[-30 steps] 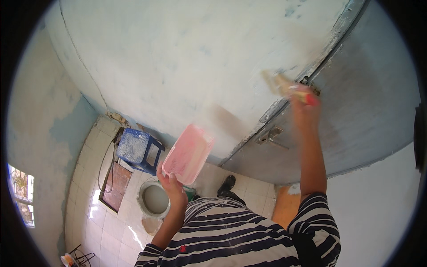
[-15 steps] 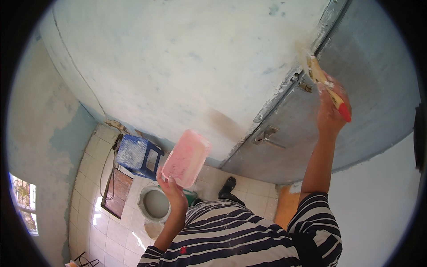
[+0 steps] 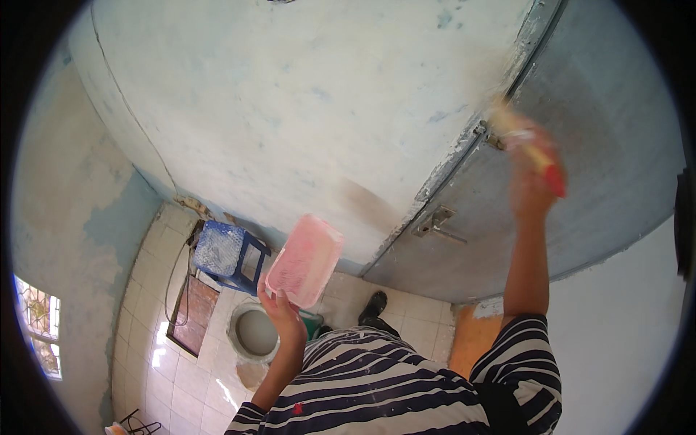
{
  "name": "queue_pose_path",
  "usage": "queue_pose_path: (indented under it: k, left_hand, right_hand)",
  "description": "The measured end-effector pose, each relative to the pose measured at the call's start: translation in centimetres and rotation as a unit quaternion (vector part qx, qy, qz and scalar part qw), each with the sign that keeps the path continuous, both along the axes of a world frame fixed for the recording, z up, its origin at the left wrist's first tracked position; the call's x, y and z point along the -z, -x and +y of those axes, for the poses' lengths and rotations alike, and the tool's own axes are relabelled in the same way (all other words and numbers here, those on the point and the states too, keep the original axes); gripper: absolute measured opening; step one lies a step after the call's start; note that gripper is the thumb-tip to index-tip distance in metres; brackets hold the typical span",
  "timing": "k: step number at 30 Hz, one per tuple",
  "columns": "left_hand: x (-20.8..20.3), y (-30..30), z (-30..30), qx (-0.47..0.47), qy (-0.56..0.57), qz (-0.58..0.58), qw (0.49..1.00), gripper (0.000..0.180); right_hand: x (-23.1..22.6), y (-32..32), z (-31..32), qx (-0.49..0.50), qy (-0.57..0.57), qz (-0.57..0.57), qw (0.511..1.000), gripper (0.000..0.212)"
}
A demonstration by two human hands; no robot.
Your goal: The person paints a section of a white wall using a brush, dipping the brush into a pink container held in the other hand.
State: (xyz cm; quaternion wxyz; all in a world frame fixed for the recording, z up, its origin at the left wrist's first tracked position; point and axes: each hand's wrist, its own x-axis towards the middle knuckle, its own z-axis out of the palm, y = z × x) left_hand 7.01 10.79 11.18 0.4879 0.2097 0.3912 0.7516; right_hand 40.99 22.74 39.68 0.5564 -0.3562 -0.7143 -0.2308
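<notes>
My right hand [image 3: 534, 163] is wrapped round the handle of a paintbrush [image 3: 554, 180], wooden with a red end. Motion smears both hand and brush. The bristle end points up and left at the edge of the pale wall [image 3: 348, 94], by the seam with the grey metal door [image 3: 565, 145]; whether it touches cannot be made out. Low in the middle, my left hand [image 3: 281, 313] grips the lower end of a shallow pink plastic tray [image 3: 308, 261]. A pale smear coats the tray's inside, and it is tilted so the inside faces up.
A bucket of greyish liquid [image 3: 255, 333] stands on the tiled floor below my left hand. Beside it is a blue plastic stool [image 3: 221, 250] with a spattered top. A door handle [image 3: 438, 223] juts from the metal door. A reddish-brown panel [image 3: 193, 319] and a cable lie left.
The brush and my right hand have shifted slightly left and down along the door edge, now blurred. The tray stays in my left hand, nearly unmoved.
</notes>
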Motion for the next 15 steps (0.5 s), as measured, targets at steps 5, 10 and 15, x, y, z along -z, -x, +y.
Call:
queue_pose_path:
  k: [5,10,15]
  left_hand:
    - [-0.3,-0.1,-0.2,0.026,-0.006,0.031,0.999,0.06]
    - [-0.2,0.7,-0.3,-0.01,0.002,0.017,1.0,0.061]
    - [-0.3,0.8,0.4,-0.008,-0.016,0.017,1.0,0.061]
  right_hand:
    - [3.2,-1.3,2.0,-0.133,0.21,-0.101,0.963,0.016]
    - [-1.3,0.1,0.9,0.006,-0.083,0.095,0.992,0.015]
    - [8.2,2.1,2.4,-0.125,0.237,-0.085,0.96,0.015]
